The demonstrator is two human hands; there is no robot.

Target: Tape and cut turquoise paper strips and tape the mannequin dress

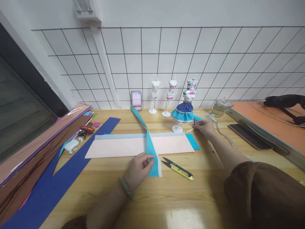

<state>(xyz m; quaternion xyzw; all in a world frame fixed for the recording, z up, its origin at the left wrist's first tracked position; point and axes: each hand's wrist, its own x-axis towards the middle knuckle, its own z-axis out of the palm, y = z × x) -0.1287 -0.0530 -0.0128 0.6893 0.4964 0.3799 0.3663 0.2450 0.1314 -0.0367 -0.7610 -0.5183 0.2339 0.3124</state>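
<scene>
My left hand point(140, 168) is closed, its thumb and fingertips on a light blue fabric strip point(152, 162) with a white edge. That strip runs away from me, twisted, across a long pale pink strip point(119, 147) with a light grey-blue edge. At the right of a small mannequin in a blue ruffled skirt point(183, 113), my right hand point(205, 128) has its fingers pinched together. A small blue thing and a thin whitish piece point(190, 130) show at its fingertips, too small to name. Yellow-and-black thread snips point(178, 168) lie between my hands.
More small mannequins point(155, 89) stand along the tiled wall beside a phone point(136, 100). At left are a dark blue strip point(69, 171), an earbud case point(71, 145) and stacked fabric sheets point(26, 156). At right are a dark phone point(250, 136), a cord and a glass cup point(222, 107).
</scene>
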